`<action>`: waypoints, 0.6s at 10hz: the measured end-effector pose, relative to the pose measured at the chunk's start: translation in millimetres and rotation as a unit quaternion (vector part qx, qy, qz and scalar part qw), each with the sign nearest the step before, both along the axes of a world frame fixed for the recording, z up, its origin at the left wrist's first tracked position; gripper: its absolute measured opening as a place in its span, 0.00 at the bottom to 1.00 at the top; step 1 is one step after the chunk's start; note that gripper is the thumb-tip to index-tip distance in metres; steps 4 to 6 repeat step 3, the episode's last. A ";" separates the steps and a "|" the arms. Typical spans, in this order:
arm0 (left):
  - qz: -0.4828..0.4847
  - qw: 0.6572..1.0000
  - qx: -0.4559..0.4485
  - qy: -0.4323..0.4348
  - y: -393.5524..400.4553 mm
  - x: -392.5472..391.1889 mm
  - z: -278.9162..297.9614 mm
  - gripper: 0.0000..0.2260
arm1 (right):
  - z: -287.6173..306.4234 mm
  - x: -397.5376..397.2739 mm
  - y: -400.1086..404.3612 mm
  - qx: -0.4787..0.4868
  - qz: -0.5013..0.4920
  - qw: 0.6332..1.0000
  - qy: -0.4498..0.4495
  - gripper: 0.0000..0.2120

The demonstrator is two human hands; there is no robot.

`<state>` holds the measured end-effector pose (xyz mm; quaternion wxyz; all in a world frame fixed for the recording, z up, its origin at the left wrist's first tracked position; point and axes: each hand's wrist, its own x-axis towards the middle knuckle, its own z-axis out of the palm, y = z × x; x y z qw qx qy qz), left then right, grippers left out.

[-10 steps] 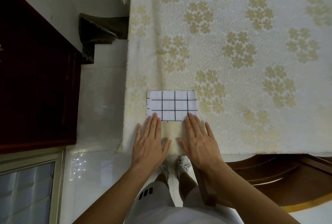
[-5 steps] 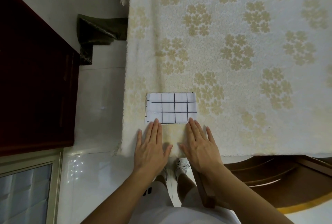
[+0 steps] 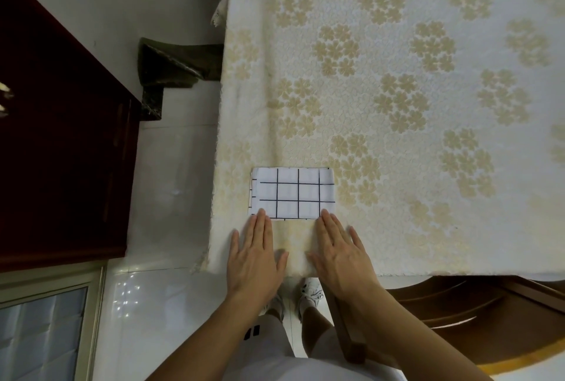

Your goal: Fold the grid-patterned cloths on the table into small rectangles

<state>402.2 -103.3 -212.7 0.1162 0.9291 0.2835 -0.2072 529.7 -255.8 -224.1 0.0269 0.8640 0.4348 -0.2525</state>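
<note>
Your fingers [image 3: 262,221] flat and spread, gripping nothing, left hand [image 3: 255,258] and right hand [image 3: 342,253] palm-down, tips seemingly touching the near edge of the folded white black-grid cloth rectangle [image 3: 293,193], near the cream floral-lace tabletop [image 3: 428,136] left corner.

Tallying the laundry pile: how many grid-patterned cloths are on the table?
1. The grid-patterned cloth, folded into a rectangle, lies near the table's near-left corner, just beyond both hands' fingertips. No others visible.
</note>
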 end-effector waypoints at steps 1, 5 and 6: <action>0.014 0.998 0.034 -0.050 3.9 4.8 11.3 0.33 | 15.9 7.7 1.1 0.034 -0.026 0.999 0.008 0.33; -0.021 0.994 0.042 -0.099 27.5 24.2 42.1 0.32 | 59.9 38.3 13.1 0.034 -0.051 0.998 0.004 0.32; -0.021 0.994 0.042 -0.099 27.5 24.2 42.1 0.32 | 59.9 38.3 13.1 0.034 -0.051 0.998 0.004 0.32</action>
